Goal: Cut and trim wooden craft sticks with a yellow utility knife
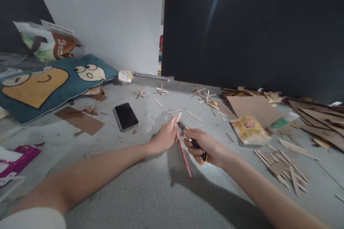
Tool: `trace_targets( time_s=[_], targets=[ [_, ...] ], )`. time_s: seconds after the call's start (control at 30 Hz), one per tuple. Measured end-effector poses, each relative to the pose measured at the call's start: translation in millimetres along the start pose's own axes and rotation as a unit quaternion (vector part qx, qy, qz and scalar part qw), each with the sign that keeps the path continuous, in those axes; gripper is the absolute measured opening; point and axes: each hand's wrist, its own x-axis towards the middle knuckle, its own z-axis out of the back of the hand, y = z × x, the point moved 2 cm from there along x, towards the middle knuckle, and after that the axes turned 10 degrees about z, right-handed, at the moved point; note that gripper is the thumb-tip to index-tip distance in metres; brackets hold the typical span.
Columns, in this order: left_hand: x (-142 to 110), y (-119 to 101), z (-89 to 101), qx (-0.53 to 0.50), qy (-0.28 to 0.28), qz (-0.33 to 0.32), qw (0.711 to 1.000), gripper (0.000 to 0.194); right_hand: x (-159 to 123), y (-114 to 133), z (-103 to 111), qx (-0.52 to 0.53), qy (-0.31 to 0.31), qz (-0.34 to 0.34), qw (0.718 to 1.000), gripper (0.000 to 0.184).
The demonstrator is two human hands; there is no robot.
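Note:
My left hand [166,136] is closed in a pinch on a small wooden stick [178,117] and also holds a red pencil [184,157] that slants down toward me. My right hand [204,147] is wrapped round a yellow and black utility knife [188,136], whose tip points at the stick. Both hands hover just above the grey floor [150,186], near its middle.
A black phone [126,116] lies to the left of my hands. Loose wooden sticks [199,96] and cardboard pieces [252,107] are scattered behind and to the right, with a yellow packet [249,129]. A blue cushion [45,86] lies at the far left, brown card [80,120] near it.

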Motion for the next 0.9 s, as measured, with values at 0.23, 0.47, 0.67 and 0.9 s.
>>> trace_targets(
  time_s=[0.23, 0.47, 0.67, 0.9],
  targets=[
    [0, -1, -1.9, 0.013, 0.009, -0.005, 1.0, 0.031, -3, 3, 3, -0.06, -0.004, -0.013, 0.998, 0.012],
    [-2, -4, -1.7, 0.025, 0.002, -0.032, 0.999, 0.03, -11, 23, 16, -0.076, 0.019, -0.035, 0.996, 0.012],
    [0, 1, -3.3, 0.0, -0.019, -0.028, 0.999, 0.03, -8, 11, 4, -0.049, 0.0, -0.021, 0.999, 0.01],
    [0, 1, -4.5, -0.003, -0.031, -0.017, 0.999, 0.028, -8, 0, -12, -0.062, -0.023, 0.02, 0.998, 0.015]
  ],
)
